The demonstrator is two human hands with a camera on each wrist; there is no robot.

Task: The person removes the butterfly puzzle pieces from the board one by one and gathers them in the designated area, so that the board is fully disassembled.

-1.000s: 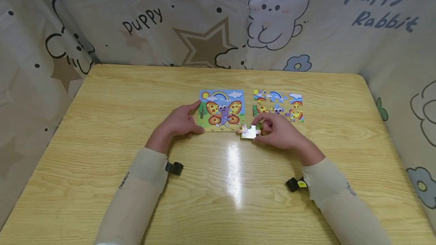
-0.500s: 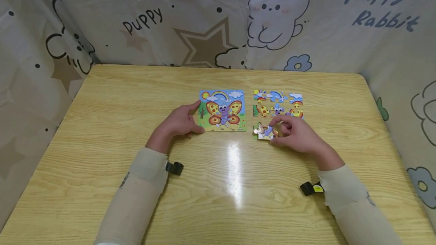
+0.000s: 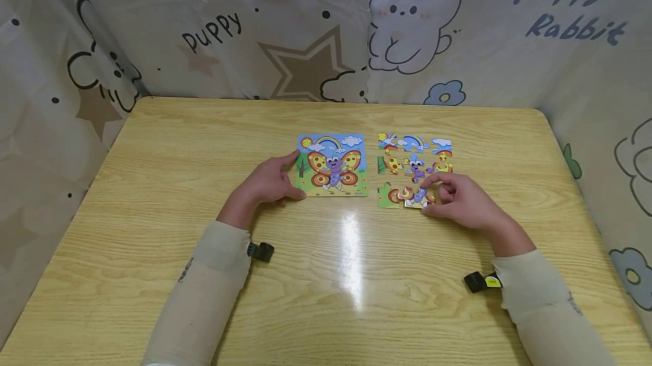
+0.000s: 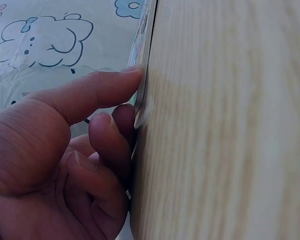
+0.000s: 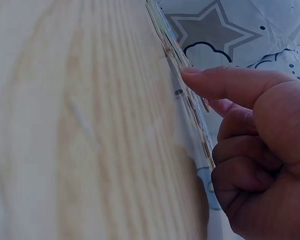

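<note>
In the head view, my left hand (image 3: 270,181) holds the left edge of a square butterfly puzzle board (image 3: 336,180), with the thumb at its lower left corner. The left wrist view shows the thumb on the board's edge and the other fingers curled. My right hand (image 3: 466,203) pinches a puzzle piece (image 3: 416,198) with a purple body and white feet between thumb and forefinger. That piece is over the bottom row of loose pieces, beside the green lower-left piece (image 3: 388,196). Whether it touches the table is unclear. My right fingers partly hide the lower-right area.
Above the held piece lie a middle piece with the butterfly's face (image 3: 415,166) and a rainbow piece (image 3: 415,142), among several others in rows. The wooden table (image 3: 204,128) meets a printed cloth (image 3: 305,15) at the back.
My right hand has moved right with the puzzle piece, from the board's lower right corner to the bottom row of pieces. My left hand has stayed at the board.
</note>
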